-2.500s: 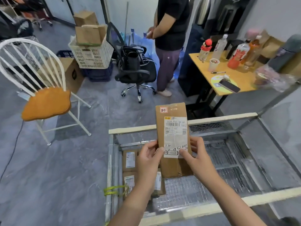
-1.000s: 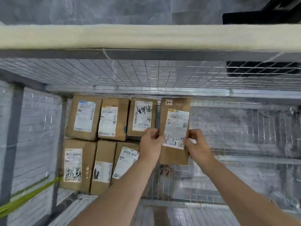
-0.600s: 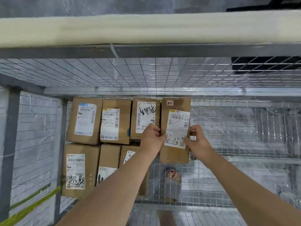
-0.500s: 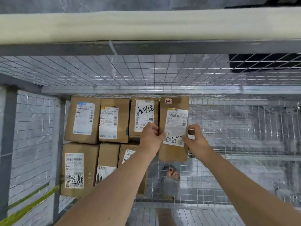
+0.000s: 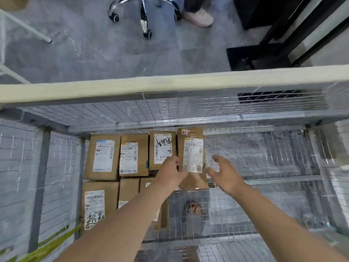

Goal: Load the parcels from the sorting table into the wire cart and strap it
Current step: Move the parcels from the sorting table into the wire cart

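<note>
I look down into the wire cart point(image 5: 170, 86). A brown parcel marked "2-1" point(image 5: 192, 154) stands on the mesh floor at the right end of the back row, beside three other labelled parcels point(image 5: 132, 154). More parcels point(image 5: 98, 203) fill a front row on the left. My left hand point(image 5: 171, 173) holds the "2-1" parcel's lower left edge, thumb on its face. My right hand point(image 5: 224, 173) hovers just right of that parcel with spread fingers, off it. A green strap point(image 5: 47, 248) hangs at the cart's lower left.
The cart's right half shows bare mesh floor point(image 5: 264, 167). Beyond the cream top rail, an office chair base point(image 5: 143, 16) and a person's shoe point(image 5: 198, 16) stand on the grey floor. A black table foot point(image 5: 255, 55) is at the right, a white chair leg point(image 5: 28, 27) at the left.
The parcel went from above the cart down onto the floor beside the back row. My right hand has let go and moved right. My head has lifted.
</note>
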`<state>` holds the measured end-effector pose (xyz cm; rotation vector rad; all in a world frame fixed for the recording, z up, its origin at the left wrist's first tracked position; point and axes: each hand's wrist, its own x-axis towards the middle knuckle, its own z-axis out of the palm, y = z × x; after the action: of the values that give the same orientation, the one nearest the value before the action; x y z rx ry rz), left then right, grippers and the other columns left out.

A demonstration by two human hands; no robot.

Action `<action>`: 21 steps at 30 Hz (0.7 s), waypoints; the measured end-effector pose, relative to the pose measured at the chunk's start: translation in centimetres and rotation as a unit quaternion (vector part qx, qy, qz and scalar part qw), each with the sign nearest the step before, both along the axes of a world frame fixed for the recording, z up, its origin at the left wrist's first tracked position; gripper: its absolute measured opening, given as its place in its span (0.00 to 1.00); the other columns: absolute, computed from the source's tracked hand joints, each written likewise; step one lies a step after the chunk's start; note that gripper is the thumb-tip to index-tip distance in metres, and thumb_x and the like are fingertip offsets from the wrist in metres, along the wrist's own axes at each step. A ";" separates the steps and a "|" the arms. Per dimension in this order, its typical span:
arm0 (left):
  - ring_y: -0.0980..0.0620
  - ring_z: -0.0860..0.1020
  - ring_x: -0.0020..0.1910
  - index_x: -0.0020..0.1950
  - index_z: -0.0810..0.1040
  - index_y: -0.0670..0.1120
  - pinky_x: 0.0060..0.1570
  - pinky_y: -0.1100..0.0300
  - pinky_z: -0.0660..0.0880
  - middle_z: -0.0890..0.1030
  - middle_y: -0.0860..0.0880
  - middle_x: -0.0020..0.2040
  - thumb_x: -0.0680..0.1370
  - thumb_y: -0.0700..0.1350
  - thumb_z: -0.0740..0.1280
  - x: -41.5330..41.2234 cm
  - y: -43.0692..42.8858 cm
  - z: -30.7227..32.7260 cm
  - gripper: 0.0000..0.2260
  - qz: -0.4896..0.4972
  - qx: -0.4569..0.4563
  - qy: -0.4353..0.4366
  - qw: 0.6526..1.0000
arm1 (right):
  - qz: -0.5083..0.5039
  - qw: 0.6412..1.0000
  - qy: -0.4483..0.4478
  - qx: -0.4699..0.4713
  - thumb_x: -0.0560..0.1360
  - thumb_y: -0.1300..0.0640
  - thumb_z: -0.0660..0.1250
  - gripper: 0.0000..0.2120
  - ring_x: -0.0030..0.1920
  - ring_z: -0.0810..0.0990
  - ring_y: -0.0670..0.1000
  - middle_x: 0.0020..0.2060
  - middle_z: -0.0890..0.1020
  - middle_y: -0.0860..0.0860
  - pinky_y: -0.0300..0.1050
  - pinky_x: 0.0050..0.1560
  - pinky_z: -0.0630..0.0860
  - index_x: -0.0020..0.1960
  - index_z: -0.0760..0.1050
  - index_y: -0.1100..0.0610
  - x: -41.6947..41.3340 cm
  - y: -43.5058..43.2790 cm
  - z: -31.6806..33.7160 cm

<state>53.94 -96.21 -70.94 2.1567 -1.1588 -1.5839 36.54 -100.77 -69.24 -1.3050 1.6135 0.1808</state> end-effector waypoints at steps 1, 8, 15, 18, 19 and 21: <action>0.54 0.74 0.60 0.70 0.70 0.44 0.54 0.68 0.69 0.74 0.49 0.66 0.79 0.46 0.69 0.0 -0.2 1.5 0.21 -0.014 -0.009 0.004 1.000 | 0.006 1.000 0.002 -0.013 0.80 0.51 0.64 0.28 0.75 0.61 0.55 0.75 0.64 0.55 0.49 0.74 0.60 0.76 0.61 0.58 -0.1 0.1 1.8; 0.52 0.75 0.61 0.68 0.73 0.49 0.63 0.53 0.73 0.75 0.52 0.64 0.79 0.49 0.68 2.0 -1.4 18.7 0.18 -0.079 -0.123 0.004 0.989 | 0.117 0.981 0.058 -0.146 0.82 0.51 0.61 0.27 0.77 0.55 0.51 0.77 0.59 0.52 0.44 0.74 0.55 0.78 0.58 0.54 -2.1 1.2 21.0; 0.52 0.72 0.65 0.70 0.71 0.46 0.64 0.58 0.69 0.73 0.51 0.65 0.80 0.50 0.65 4.7 0.5 43.0 0.19 -0.234 -0.310 -0.054 0.920 | 0.053 0.947 0.119 -0.293 0.80 0.50 0.64 0.26 0.76 0.59 0.50 0.75 0.64 0.52 0.42 0.74 0.56 0.76 0.62 0.55 -3.6 8.7 44.4; 0.50 0.70 0.67 0.72 0.69 0.46 0.66 0.54 0.68 0.72 0.50 0.68 0.81 0.51 0.63 4.0 2.1 51.1 0.21 -0.330 -0.359 -0.099 0.867 | 0.083 0.925 0.157 -0.337 0.81 0.49 0.62 0.27 0.72 0.67 0.48 0.75 0.62 0.47 0.42 0.70 0.64 0.77 0.59 0.52 -3.5 12.2 53.1; 0.51 0.69 0.68 0.73 0.69 0.46 0.67 0.53 0.68 0.72 0.50 0.69 0.81 0.52 0.63 3.6 2.4 53.6 0.22 -0.340 -0.379 -0.105 0.854 | 0.082 0.916 0.166 -0.355 0.81 0.49 0.62 0.27 0.70 0.69 0.48 0.74 0.63 0.46 0.43 0.68 0.67 0.77 0.59 0.51 -3.6 13.1 55.8; 0.51 0.70 0.68 0.72 0.70 0.46 0.67 0.53 0.69 0.73 0.50 0.69 0.80 0.52 0.63 2.6 2.9 58.1 0.22 -0.338 -0.422 -0.099 0.835 | 0.068 0.900 0.180 -0.392 0.81 0.49 0.62 0.27 0.67 0.71 0.48 0.73 0.64 0.44 0.44 0.64 0.70 0.77 0.59 0.50 -3.9 15.0 60.6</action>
<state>56.57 -93.30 -12.79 1.3714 -2.3068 -0.7041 32.61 -85.75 -8.60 -2.0966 2.0054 -0.1859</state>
